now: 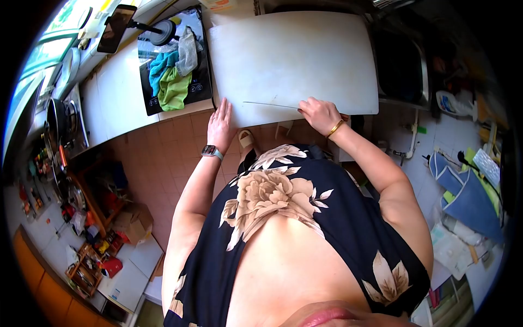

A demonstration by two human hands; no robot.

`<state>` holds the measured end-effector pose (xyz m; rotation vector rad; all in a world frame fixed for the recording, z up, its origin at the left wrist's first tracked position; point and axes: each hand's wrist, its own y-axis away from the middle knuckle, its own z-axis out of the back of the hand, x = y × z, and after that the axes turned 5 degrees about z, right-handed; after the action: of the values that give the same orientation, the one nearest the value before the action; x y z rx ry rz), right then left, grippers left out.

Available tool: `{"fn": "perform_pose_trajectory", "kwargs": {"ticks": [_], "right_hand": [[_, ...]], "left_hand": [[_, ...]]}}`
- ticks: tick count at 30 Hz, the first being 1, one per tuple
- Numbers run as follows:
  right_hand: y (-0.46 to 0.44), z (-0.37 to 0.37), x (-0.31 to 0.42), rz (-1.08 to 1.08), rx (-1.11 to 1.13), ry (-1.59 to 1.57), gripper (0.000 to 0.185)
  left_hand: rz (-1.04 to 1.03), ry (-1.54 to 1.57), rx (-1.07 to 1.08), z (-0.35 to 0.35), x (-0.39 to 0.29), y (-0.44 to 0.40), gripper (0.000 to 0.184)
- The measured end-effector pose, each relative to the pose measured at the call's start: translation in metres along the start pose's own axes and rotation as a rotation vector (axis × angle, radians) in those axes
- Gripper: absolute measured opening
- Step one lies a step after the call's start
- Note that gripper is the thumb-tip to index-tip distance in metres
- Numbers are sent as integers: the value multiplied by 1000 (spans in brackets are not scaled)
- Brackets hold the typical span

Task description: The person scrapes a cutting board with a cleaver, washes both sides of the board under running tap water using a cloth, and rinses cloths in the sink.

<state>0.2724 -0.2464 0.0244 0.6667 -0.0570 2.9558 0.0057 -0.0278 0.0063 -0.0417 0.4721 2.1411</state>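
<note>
A large whitish board point(294, 60) lies on the counter in front of me. My right hand point(320, 114) is closed at the board's front edge, with a gold bangle on its wrist. From its fingers a thin, straight, dark stick point(269, 103) points left, low over or on the board; I cannot tell whether it touches or what exactly it is. My left hand point(220, 120), with a watch on the wrist, rests at the board's front left corner, its fingers stretched out and holding nothing. A gap separates it from the stick's far tip.
Left of the board, green, blue and grey cloths point(173, 76) lie on a black cooktop point(202, 90). A phone point(116, 28) on a stand rises behind them. A dark sink point(403, 71) borders the board's right side. Tiled floor point(163, 147) shows below the counter.
</note>
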Motion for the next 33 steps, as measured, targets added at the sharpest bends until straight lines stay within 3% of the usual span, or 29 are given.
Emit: {"fn": "perform_pose_trajectory", "kwargs": {"ticks": [3, 5, 6, 9, 10, 13, 19, 21, 23, 25, 27, 33], "right_hand": [[7, 8, -2, 68, -42, -28, 14], [22, -6, -9, 173, -108, -71, 29], [32, -20, -16, 197, -68, -87, 41], [48, -42, -20, 256, -28, -53, 46], [53, -43, -18, 224, 105, 4, 67], [61, -43, -17, 191, 208, -51, 68], [42, -38, -48, 187, 155, 85, 69], [18, -29, -78, -13, 197, 118, 68], [3, -27, -110, -83, -2, -28, 65], [-4, -10, -97, -137, 41, 26, 61], [5, -13, -83, -46, -53, -85, 60], [52, -29, -5, 173, 145, 5, 66]], "left_hand": [[19, 2, -15, 1, -6, 0, 88], [18, 1, -20, -3, -3, -1, 88], [13, 0, -26, -4, -2, -1, 88], [16, 21, -7, 1, -4, -1, 88], [17, 17, -2, 1, -3, -1, 88], [10, 10, 4, -4, -2, -2, 88], [0, 30, 8, -4, 0, -1, 88], [-24, 10, -27, -3, 0, -1, 89], [-28, 10, -16, -3, 2, -1, 89], [-31, 10, -11, -3, 5, -2, 89], [-41, 0, -13, -4, 6, -3, 89], [-59, 40, -17, 0, 7, -2, 88]]}}
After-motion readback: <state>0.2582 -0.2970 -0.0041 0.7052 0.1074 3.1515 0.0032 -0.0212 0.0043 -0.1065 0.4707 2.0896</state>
